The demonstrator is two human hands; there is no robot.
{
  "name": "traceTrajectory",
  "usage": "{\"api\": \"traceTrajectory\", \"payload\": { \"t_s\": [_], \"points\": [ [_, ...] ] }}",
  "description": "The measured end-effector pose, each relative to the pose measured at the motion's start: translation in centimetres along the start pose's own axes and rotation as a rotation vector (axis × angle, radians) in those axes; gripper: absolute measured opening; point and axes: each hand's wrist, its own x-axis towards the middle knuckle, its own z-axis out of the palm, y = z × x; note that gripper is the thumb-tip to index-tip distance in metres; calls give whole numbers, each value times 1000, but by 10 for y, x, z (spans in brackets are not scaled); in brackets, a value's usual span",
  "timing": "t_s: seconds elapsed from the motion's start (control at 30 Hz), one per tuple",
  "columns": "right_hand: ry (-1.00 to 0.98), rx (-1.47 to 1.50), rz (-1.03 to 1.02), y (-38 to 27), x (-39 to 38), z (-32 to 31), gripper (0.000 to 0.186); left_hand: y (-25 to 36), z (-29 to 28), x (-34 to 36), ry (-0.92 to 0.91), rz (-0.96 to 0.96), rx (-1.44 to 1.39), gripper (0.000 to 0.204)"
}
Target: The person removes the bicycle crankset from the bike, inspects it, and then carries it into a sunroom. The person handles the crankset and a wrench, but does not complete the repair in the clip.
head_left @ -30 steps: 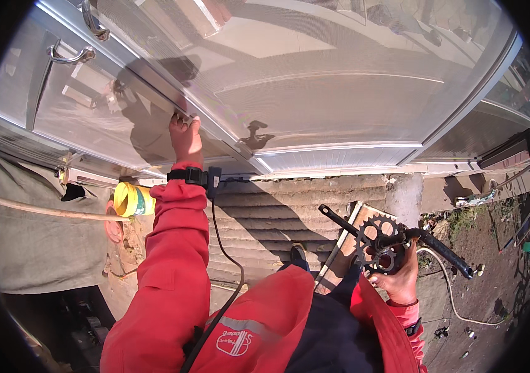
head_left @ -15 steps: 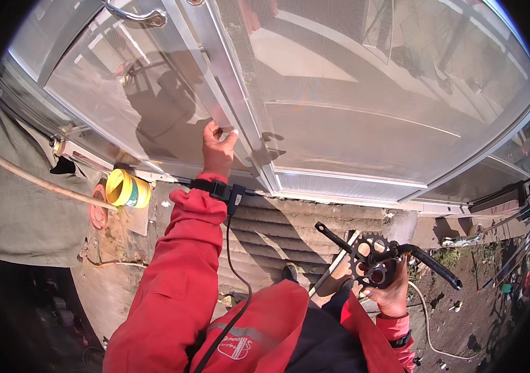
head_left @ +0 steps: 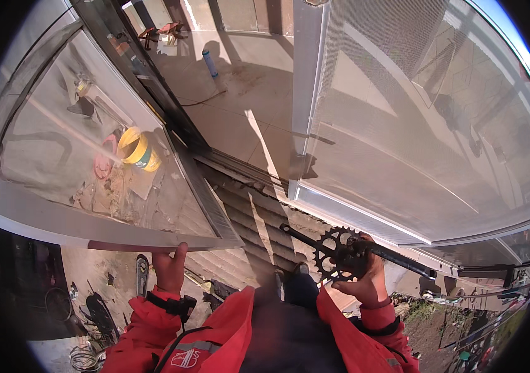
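Observation:
My left hand [head_left: 170, 270] is closed on the edge of a mesh screen door [head_left: 91, 235], which stands swung open toward me on the left. My right hand [head_left: 369, 285] grips a black bicycle crankset [head_left: 334, 253] near its axle. The toothed chainring faces up, one crank arm points left, and the other dark bar reaches out to the right. The palm hides part of the axle.
Beyond the doorway lies a tiled floor [head_left: 240, 93] with a blue cylinder [head_left: 209, 64] on it. A ridged step [head_left: 258, 217] runs below the threshold. To the right is a fixed mesh panel [head_left: 395, 124]. Behind the door mesh shows a yellow bucket [head_left: 138, 149].
The screen door has swung open toward me, and my left hand has come down and left with its edge. The crankset has moved slightly left and up in my right hand.

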Motion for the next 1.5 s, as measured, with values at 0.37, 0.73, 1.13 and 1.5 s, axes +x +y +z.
{"api": "traceTrajectory", "payload": {
  "t_s": [0.37, 0.73, 1.13, 1.5],
  "points": [
    [-632, -117, 32, -7, 143, 96, 118, -70, -162, -44, 810, -661, 112, 61],
    [-749, 1, 130, -13, 311, 229, 104, -131, -219, -22, 1222, -859, -111, 83],
    [-290, 122, -21, -103, 536, 307, 110, -143, -104, 322, 170, -1035, -213, 55],
    [-24, 198, -183, -182, 740, 252, 106, -43, 66, 604, -317, -862, -119, 44]
  ]
}}
